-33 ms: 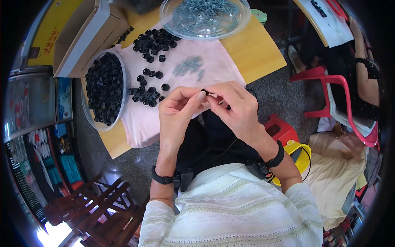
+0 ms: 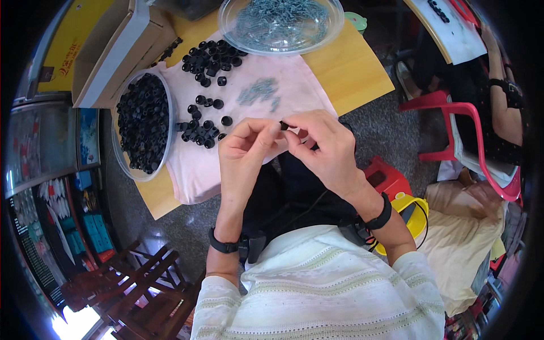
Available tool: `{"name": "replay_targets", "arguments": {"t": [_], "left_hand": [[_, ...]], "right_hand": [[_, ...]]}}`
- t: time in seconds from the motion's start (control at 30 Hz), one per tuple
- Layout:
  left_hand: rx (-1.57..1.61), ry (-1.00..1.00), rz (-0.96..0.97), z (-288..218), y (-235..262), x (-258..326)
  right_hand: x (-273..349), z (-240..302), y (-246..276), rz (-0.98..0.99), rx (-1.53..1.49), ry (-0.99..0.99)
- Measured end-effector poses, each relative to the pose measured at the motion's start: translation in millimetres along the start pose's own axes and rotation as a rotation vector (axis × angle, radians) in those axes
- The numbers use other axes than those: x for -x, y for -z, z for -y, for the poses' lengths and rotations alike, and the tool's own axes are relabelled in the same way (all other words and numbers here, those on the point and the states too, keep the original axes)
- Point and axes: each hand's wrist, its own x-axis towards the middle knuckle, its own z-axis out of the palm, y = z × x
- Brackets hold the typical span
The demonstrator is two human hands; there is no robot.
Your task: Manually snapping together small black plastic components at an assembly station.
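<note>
Between my two hands, just past the near edge of the pink cloth (image 2: 195, 170), is a small black plastic piece (image 2: 284, 126). My left hand (image 2: 245, 144) pinches it from one side with thumb and forefinger. From the other side my right hand (image 2: 326, 144) grips it with its fingertips; the fingers hide most of it. Loose black pieces (image 2: 199, 131) lie on the cloth left of my left hand, and a larger heap (image 2: 209, 59) sits farther back. Beyond my hands a patch of thin grey-blue pins (image 2: 258, 92) is spread on the cloth.
A clear round tub of black pieces (image 2: 143, 124) stands at the table's left, by an open cardboard box (image 2: 122, 51). Another clear tub (image 2: 283, 50) holds many pins at the back. To the right are a red chair (image 2: 481, 124), a seated person's arm (image 2: 504, 107) and a yellow bucket (image 2: 419, 218).
The black piece has turned slightly between my fingertips, and my fingers have shifted a little. The tubs and loose pieces lie as before.
</note>
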Motion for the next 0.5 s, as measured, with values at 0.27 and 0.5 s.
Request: {"name": "replay_targets", "arguments": {"t": [0.27, 0.5], "left_hand": [[-0.866, -0.382, -0.167, 0, -13, -23], [-0.821, -0.424, -0.185, 4, -6, -30]], "right_hand": [[-12, -12, 5, 0.068, 0.075, -0.137], [-21, -8, 6, 0.175, 0.232, -0.087]]}}
